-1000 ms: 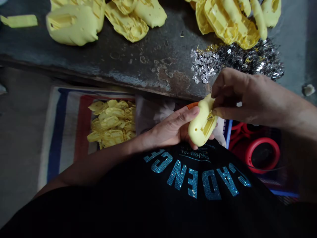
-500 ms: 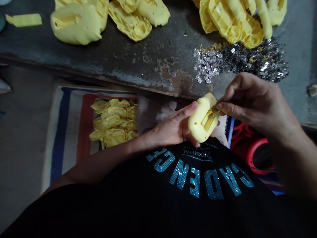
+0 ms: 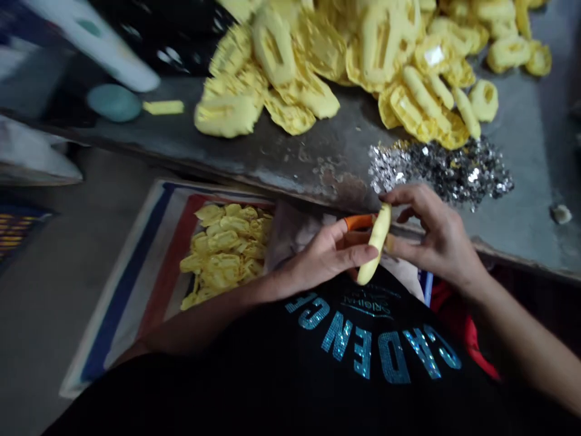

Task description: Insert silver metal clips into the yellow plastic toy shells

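A pale yellow plastic shell (image 3: 376, 247) is turned on its edge above my lap. My left hand (image 3: 324, 257) grips its lower part, thumb against the near face. My right hand (image 3: 429, 233) closes on the shell from the other side, index finger at its upper end and thumb behind its edge; whether it also holds something small is hidden. Beside the left fingers shows an orange piece (image 3: 359, 222), perhaps a tool handle. Just beyond my right hand lies a heap of small shiny metal clips (image 3: 436, 166) on the worktable (image 3: 290, 172).
Many yellow shells (image 3: 318, 48) are piled along the back of the table. A striped sack (image 3: 157, 266) below left holds more yellow shells (image 3: 227, 254). A teal oval object (image 3: 114, 103) and a yellow strip (image 3: 163, 108) lie at the table's left. Red items (image 3: 476, 348) are below right.
The shell has been turned from its open slot facing up to standing on edge. My right fingers have shifted from the slot to its rim. The view has tilted up, showing more of the table.
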Motion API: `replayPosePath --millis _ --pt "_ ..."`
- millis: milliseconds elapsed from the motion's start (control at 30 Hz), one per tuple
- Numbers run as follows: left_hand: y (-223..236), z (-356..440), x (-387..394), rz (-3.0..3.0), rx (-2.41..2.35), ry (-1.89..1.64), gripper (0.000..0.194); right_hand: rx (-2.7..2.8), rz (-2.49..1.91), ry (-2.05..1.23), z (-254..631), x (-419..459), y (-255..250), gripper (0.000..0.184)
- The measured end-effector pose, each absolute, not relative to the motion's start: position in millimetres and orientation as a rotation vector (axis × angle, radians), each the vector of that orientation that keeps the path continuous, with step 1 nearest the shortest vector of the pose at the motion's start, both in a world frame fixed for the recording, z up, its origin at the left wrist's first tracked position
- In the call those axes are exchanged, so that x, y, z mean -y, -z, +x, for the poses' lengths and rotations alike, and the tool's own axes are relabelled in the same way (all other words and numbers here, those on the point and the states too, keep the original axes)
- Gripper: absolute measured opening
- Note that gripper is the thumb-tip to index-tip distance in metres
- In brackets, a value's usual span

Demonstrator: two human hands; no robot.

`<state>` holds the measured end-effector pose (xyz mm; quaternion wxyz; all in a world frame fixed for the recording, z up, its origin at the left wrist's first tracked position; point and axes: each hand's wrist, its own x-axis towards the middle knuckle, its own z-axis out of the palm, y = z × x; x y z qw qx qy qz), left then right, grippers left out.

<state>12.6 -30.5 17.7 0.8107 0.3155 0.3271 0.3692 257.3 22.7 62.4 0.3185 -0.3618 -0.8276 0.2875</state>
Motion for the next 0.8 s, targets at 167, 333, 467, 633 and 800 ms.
replayPosePath --millis 167,333,467,633,800 --pt "-28 -14 37 0.789 -0.854 -0.9 0.067 2.19 -0.878 -0.605 231 -28 -50 0.047" --pt "-21 -37 43 0.761 -1.013 -1.055 0.067 2.289 -0.736 -0.506 196 -44 -55 0.048" --pt "4 -54 51 0.679 -1.134 -1.178 0.066 2.377 -0.638 -0.525 165 -63 -62 0.043" --pt "46 -107 77 0.558 -1.482 -1.355 0.079 2.711 -0.757 -0.576 122 -141 -50 0.028" --pt "80 -190 112 0.552 -1.952 -1.346 0.101 2.629 -1.01 -0.346 89 -216 -35 0.024"
